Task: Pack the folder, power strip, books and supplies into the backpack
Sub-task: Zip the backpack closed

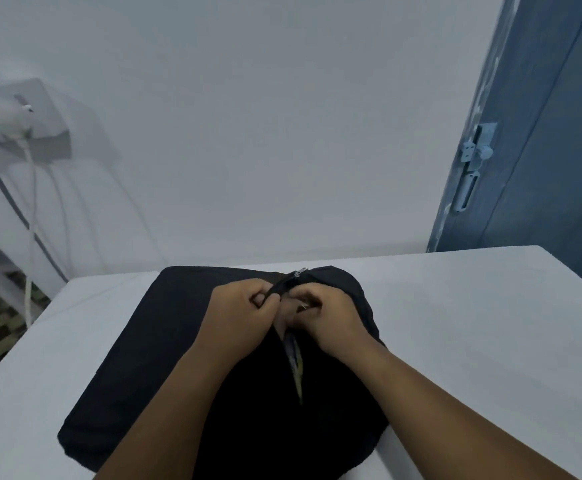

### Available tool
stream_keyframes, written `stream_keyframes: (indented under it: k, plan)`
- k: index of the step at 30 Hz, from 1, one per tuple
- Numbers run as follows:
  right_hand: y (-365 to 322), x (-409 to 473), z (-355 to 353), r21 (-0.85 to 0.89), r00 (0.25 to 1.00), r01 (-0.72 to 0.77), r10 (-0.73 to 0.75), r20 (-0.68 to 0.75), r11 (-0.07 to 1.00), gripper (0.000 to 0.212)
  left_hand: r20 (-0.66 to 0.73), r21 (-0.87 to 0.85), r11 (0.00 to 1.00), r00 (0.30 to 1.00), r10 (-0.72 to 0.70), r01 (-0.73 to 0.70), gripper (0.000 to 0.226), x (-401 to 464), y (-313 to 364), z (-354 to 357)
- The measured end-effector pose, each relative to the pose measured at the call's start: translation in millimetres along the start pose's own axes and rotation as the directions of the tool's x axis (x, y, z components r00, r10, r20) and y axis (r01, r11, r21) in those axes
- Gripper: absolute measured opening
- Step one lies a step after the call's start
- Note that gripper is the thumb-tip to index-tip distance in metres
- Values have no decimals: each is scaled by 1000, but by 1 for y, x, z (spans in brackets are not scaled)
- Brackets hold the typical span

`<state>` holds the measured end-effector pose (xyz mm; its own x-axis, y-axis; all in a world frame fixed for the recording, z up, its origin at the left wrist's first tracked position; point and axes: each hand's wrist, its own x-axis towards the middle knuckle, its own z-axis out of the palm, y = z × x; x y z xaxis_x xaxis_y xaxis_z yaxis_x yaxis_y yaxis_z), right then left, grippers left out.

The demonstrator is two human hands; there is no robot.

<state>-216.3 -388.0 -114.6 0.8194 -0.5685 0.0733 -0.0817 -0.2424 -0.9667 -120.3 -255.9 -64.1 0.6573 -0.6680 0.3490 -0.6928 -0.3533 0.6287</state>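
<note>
Both hands, left hand (244, 306) & right hand (324, 315), are crowding the backpack (137, 358) zip line, blocking access there. Bare table (473, 323) is lying open to the right of the right hand, also left of the left hand. Wall (265, 133) is closing off the room beyond the hands; door (542, 150) is standing far right.

Both hands on the black backpack (137, 358) lying on the white table (473, 323): left hand (241, 311) pinches the zipper edge, right hand (324, 315) grips what looks like the pull, gap partly open.
</note>
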Motion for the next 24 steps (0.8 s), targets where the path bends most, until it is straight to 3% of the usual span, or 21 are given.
stream_keyframes:
  k: [2, 4, 7, 9, 11, 13, 16, 18, 19, 21, 24]
  plan:
    - [6, 3, 0, -172, 978, -11, -25, -208, 985, 29, -4, -26, 999, 1000, -19, 19, 10, -5, 5, 6]
    - [7, 9, 4, -166, 961, -26, -21, -274, 986, 40, 11, -38, 999, 1000, -5, 5, 11, -10, 9, 12]
    - [6, 19, 0, -353, 981, -70, 1, -193, 933, 26, 83, -20, 1000, 996, 21, -19, 18, -16, 11, 17]
    - [11, 25, -7, -507, 994, -68, 15, -108, 860, 24, 169, 81, 996, 986, 17, -31, 38, -19, 12, 21]
    - [18, 30, -13, -514, 998, -28, -1, -56, 857, 29, 206, 179, 983, 979, 3, -40, 50, -21, 11, 24]
    - [25, 33, -25, -396, 999, -21, 5, -42, 918, 30, 222, 184, 982, 975, 5, -47, 44, -18, 6, 23]
    - [29, 39, -43, -230, 990, 82, -106, -96, 970, 20, 124, 56, 997, 991, 45, -52, 12, -7, 0, 20]
    - [30, 51, -49, -326, 965, 195, -241, -106, 925, 29, -15, 44, 993, 993, 113, -112, 17, 8, -1, 18]
    - [31, 57, -49, -399, 969, 210, -245, -38, 893, 36, -34, 63, 990, 991, 126, -124, 19, 18, 0, 19]
    - [34, 67, -43, -540, 985, 165, -116, 125, 826, 35, 46, 117, 985, 992, 121, -126, 23, 37, -3, 24]
    - [38, 68, -37, -594, 992, 61, 19, 128, 802, 21, 334, 219, 958, 937, 107, -187, 34, 57, -16, 41]
